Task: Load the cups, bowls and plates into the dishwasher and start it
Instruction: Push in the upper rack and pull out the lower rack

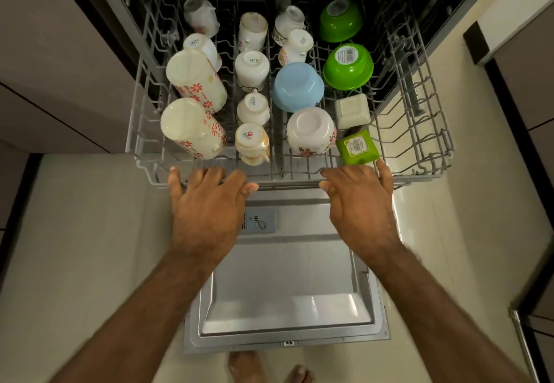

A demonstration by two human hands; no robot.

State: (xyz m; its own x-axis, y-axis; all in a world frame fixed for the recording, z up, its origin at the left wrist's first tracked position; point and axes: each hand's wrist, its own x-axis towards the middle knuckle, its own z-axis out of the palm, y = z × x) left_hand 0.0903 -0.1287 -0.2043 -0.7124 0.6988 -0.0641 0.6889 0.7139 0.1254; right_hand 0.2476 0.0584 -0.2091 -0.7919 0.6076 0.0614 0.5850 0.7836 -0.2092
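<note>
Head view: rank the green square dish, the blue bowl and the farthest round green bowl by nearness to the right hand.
1. green square dish: front right of the rack, just beyond the right hand.
2. blue bowl: mid-rack, further back and to the left.
3. farthest round green bowl: back right corner.

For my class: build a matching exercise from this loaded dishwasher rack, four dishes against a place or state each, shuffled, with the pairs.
1 blue bowl
2 floral bowl
3 square green dish
4 square white dish

a right behind the square green dish
b bears a barcode label
c right behind the floral bowl
d left of the square green dish

Pairs: 1-c, 2-d, 3-b, 4-a
</note>
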